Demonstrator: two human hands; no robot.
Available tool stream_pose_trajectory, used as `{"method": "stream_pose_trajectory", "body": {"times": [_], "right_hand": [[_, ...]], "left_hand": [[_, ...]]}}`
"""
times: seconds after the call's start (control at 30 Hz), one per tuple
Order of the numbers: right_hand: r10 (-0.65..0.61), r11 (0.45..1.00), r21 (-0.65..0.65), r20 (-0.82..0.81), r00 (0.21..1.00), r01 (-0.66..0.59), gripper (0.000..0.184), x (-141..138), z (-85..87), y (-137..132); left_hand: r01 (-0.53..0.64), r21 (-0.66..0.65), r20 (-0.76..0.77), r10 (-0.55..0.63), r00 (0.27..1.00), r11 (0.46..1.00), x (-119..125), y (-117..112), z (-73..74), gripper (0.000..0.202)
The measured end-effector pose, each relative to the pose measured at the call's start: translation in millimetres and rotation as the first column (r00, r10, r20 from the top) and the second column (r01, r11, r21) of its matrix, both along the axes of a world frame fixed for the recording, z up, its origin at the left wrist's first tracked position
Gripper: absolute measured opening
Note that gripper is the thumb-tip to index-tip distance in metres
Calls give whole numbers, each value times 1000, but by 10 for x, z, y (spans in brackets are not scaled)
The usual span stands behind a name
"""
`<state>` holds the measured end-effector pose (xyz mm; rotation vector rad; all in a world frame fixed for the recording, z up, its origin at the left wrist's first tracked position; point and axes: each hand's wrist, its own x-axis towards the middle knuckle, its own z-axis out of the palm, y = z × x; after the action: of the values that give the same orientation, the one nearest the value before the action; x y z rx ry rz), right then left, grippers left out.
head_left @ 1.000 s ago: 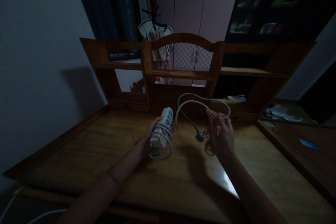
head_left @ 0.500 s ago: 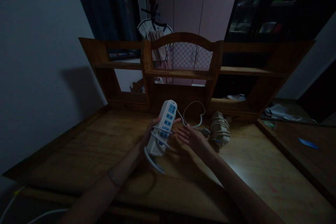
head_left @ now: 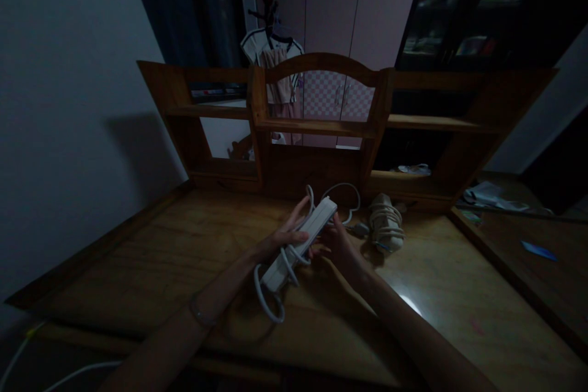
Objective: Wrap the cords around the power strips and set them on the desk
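A white power strip (head_left: 301, 245) with its white cord (head_left: 269, 300) wound round it is held just above the wooden desk (head_left: 138, 257). My left hand (head_left: 282, 236) grips the strip from the left, thumb across it. My right hand (head_left: 337, 245) is against the strip's right side, fingers curled at the cord. The strip is turned so its plain side faces up. The loose end of the cord (head_left: 342, 196) loops behind the strip to a plug (head_left: 361, 229) lying on the desk.
A second strip bundled in cord (head_left: 386, 223) lies on the desk to the right. A wooden hutch with shelves (head_left: 316, 128) stands at the back. A side surface (head_left: 528, 245) with papers is at the right. A wall rises on the left.
My right hand came from the far loop of cord over to the strip. The strip was turned from sockets-up to its plain side. The loose loop has shrunk.
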<state>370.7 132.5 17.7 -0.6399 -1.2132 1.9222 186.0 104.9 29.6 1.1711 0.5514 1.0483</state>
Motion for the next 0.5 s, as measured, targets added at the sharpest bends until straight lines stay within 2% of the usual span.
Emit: {"method": "stream_pose_trajectory", "body": {"times": [0.07, 0.13, 0.27, 0.37, 0.5], "right_hand": [[-6, 1000, -11, -39, 999, 6, 57, -18, 9, -32], [-5, 1000, -16, -84, 996, 4, 52, -21, 13, -46], [-53, 998, 11, -125, 991, 54, 52, 24, 22, 12], [-96, 994, 31, -112, 989, 100, 53, 75, 38, 96], [-173, 964, 210, 32, 984, 163, 49, 129, 51, 181]], "left_hand": [[-54, 30, -48, 55, 997, 998, 6, -17, -5, 102], [-107, 37, -103, 110, 989, 994, 11, -29, -10, 103], [-132, 19, -240, 133, 962, 991, 21, -28, 11, 88], [-126, 70, -324, 142, 935, 990, 28, -10, 41, 76], [-103, 101, -418, 136, 898, 990, 35, -5, 47, 74]]}}
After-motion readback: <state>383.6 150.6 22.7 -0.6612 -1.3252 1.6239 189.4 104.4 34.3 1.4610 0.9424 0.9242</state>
